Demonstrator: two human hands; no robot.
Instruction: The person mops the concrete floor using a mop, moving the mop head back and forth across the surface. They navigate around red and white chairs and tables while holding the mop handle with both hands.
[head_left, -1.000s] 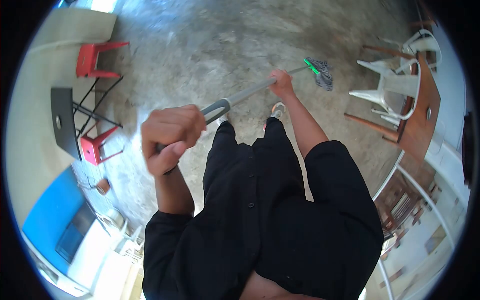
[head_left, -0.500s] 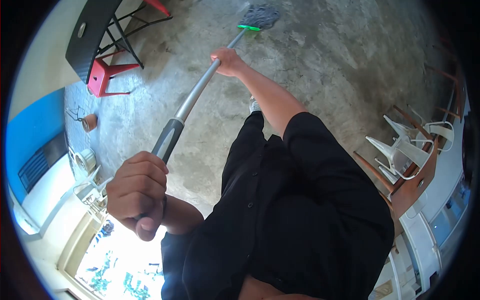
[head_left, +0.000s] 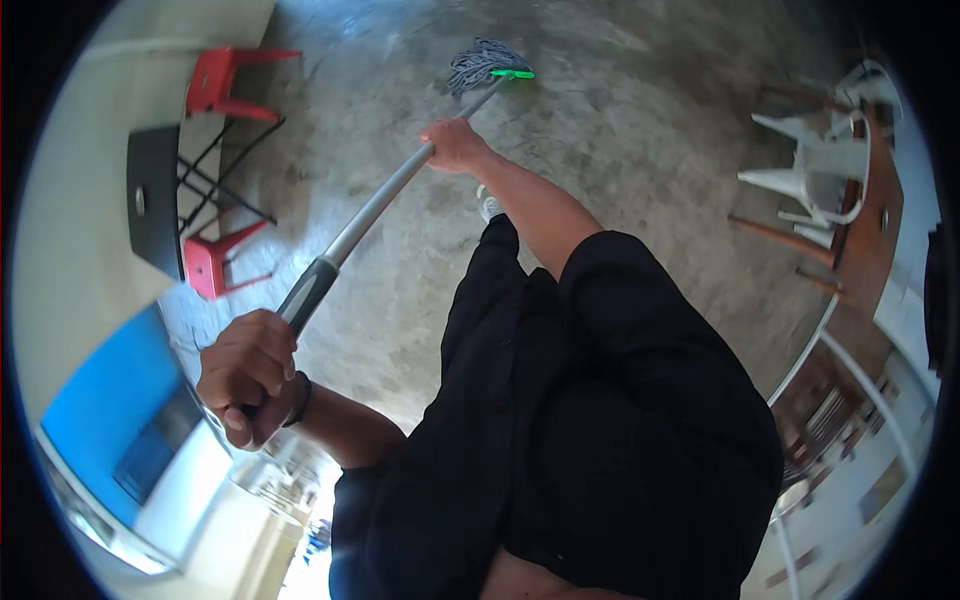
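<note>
Head view: I am seeing both hands closing around one mop. The left hand is wrapping fully shut on the dark grip at the near end of the handle; the right hand is clamping the shaft far down, near the head. The mop head is lying on the concrete floor, far centre, grey strands spreading left of a green clip.

Risks, as I am judging them: the floor is looking patchy and possibly damp, so the shoe just behind the right hand could be slipping. A wide sweep left could be driving the strands or shaft into the red stool and the black folding table; a second red stool is standing far left.

Surroundings: white chairs are standing stacked beside a brown table at far right, well apart from the mop. A blue panel is sitting near left. Nothing is lying between mop head and open floor ahead.
</note>
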